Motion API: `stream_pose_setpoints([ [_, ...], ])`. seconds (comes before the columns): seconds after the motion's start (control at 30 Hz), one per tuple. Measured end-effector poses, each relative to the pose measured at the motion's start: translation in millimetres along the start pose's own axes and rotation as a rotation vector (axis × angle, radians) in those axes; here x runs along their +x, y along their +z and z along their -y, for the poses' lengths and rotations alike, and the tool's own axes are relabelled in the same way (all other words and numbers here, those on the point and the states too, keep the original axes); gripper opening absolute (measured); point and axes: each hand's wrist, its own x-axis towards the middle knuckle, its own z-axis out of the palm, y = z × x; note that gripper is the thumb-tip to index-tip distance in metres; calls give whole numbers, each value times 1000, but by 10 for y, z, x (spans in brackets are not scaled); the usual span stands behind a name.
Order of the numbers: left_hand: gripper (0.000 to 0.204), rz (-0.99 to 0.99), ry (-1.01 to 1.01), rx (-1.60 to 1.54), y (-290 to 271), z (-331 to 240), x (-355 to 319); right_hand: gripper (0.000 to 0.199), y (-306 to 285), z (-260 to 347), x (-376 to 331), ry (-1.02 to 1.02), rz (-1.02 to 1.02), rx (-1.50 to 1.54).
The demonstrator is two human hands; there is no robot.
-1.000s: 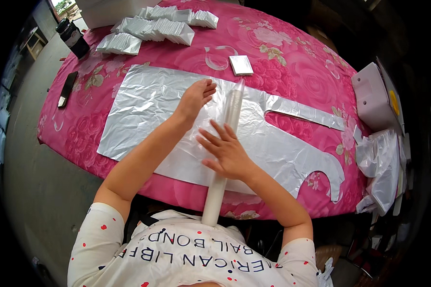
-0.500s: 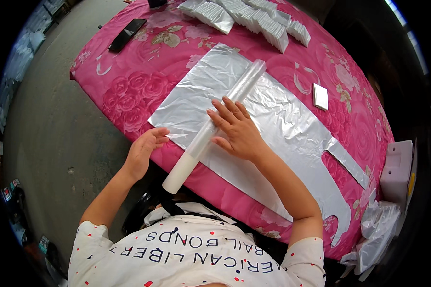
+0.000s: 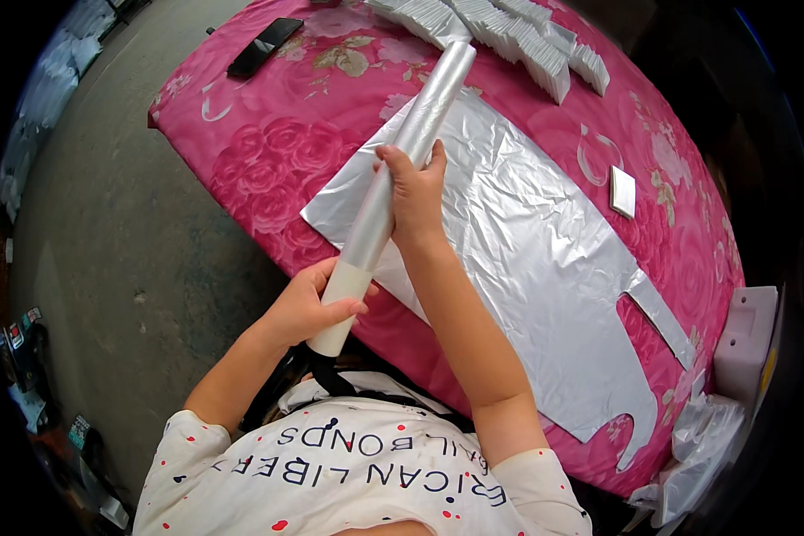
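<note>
A long roll of thin clear plastic film on a white core tube [image 3: 393,192] is lifted off the table, slanting from near my chest up toward the far side. My left hand [image 3: 317,304] grips the bare white end of the tube. My right hand [image 3: 413,183] is wrapped around the film-covered middle of the roll. Under them a flat silvery plastic apron-shaped sheet [image 3: 527,259] lies spread on the pink flowered tablecloth [image 3: 277,152].
Several folded silvery packets [image 3: 509,36] are stacked at the table's far side. A black phone-like slab [image 3: 263,46] lies at the far left corner, a small white square card [image 3: 623,190] to the right. A white box [image 3: 746,344] and crumpled plastic bags [image 3: 697,447] sit at the right.
The roll has been picked up off the sheet. My left hand moved from the table edge onto the tube's end, and my right hand closed around its middle. The view shifted left.
</note>
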Motion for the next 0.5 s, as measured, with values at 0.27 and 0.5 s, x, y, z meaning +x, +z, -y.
stream_pose_setpoints([
  [0.27,59,139,30,97,657,47,189,64,-677,891,-477,-110,127,102],
  [0.5,45,448,-148,-244,918,171,344,64,-1121,1013,-830,-143,67,183],
])
